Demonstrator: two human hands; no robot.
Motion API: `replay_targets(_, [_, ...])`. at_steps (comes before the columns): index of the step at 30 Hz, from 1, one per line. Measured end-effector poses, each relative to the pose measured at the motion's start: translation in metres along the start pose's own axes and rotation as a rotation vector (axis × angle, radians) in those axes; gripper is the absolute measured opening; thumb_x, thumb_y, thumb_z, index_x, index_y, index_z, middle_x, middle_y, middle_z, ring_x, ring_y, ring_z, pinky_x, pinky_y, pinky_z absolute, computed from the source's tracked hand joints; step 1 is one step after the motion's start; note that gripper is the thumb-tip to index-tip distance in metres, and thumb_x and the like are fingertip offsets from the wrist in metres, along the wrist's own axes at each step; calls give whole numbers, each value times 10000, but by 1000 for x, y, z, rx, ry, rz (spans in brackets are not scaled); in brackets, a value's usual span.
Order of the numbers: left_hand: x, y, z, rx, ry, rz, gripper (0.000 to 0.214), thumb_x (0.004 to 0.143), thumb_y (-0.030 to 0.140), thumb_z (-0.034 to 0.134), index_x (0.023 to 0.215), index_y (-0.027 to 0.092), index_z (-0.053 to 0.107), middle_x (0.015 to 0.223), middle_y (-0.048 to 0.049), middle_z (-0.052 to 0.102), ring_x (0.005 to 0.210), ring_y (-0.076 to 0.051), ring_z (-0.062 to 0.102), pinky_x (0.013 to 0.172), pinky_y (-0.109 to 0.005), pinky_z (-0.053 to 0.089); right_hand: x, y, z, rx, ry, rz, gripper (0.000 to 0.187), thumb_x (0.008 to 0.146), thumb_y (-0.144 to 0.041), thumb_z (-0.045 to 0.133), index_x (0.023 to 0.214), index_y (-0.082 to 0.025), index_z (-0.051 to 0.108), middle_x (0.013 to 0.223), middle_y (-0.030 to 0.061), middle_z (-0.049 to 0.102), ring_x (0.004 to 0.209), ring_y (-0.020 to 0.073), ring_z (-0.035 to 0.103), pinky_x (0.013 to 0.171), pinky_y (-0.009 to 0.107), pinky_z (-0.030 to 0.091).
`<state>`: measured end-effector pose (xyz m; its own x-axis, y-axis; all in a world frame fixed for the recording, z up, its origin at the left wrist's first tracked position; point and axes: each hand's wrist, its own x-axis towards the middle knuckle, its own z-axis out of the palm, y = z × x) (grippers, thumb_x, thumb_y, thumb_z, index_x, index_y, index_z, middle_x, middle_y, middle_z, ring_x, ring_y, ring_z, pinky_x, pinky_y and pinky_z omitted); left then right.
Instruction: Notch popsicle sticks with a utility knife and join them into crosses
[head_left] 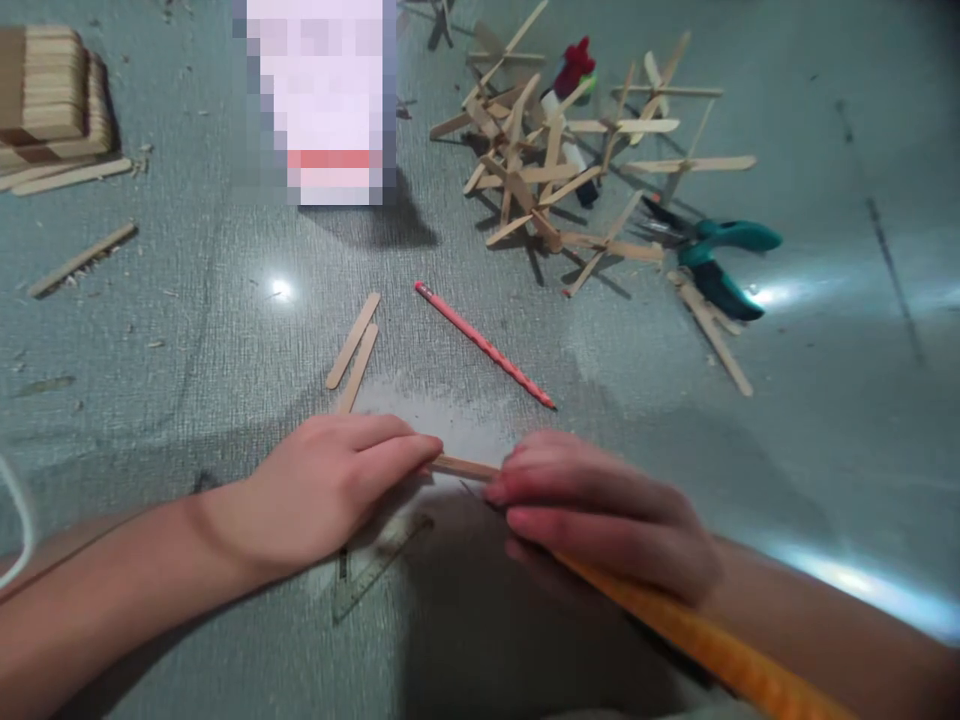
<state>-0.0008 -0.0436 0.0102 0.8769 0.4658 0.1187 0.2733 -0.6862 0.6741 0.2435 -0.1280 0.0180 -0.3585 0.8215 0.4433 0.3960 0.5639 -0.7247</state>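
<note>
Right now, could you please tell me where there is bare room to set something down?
Bare mat lies right of the pliers, and at left between the lone stick and the stick pair. Crowded: the stick pile up top, and by the left hand and right hand.

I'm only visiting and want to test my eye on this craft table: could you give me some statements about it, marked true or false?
1. The left hand and the right hand both touch the same wooden stick. True.
2. The red pencil is held in the fingers. False: it lies loose on the mat, beyond both hands.
3. The teal pliers lie to the right of the pile of crossed sticks. True.
4. The stack of sticks is at the lower right. False: it is at the upper left.
5. An orange tool runs out from under the right hand. True.
</note>
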Motion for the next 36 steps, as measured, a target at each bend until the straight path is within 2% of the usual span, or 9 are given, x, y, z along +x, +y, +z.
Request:
replay_targets(2, [1,-2,1,83,-48,4,230,1031,248,489,1129,162,679,946,-50,714,792,-158,656,673,-264,490,4,6,5,120,22,42,169,884,-95,652,1038,-160,677,904,103,753,817,177,734,718,328,632])
replay_targets(4, [2,-2,1,148,-37,35,236,1032,235,477,1103,159,689,992,-62,699,823,-173,647,707,-289,492,6,11,9,176,39,120,188,874,-81,639,1033,-171,682,877,81,747,798,166,727,690,297,615])
replay_targets(10, [6,2,1,284,6,98,287,1041,197,430,1100,94,691,990,-98,670,882,-208,611,777,-328,506,8,17,8,131,6,196,119,894,-119,638,961,-190,706,847,46,759,765,140,727,683,242,595])
replay_targets(17, [7,-4,1,201,46,67,239,1012,214,510,1081,127,721,965,-74,644,841,-200,566,756,-335,457,8,13,14,140,5,177,182,864,-97,705,1006,-210,697,898,56,772,810,154,745,735,266,609])
replay_targets(22, [8,-10,-1,129,44,70,194,991,190,557,1047,145,737,954,-53,683,843,-180,586,724,-302,442,13,10,13,90,-22,211,143,869,-92,698,977,-187,706,853,46,777,787,133,747,732,219,602])
replay_targets(30, [12,-8,1,31,85,-55,200,956,148,597,919,205,785,865,-14,686,788,-155,582,730,-302,434,13,10,15,59,-37,216,155,869,-77,703,952,-207,712,867,29,781,784,122,742,743,213,600])
replay_targets(36, [10,-11,4,69,100,-21,212,950,138,588,896,213,779,853,-5,672,749,-148,558,694,-299,420,12,10,17,62,-60,228,183,871,-64,699,981,-209,708,914,35,782,825,127,744,782,230,596])
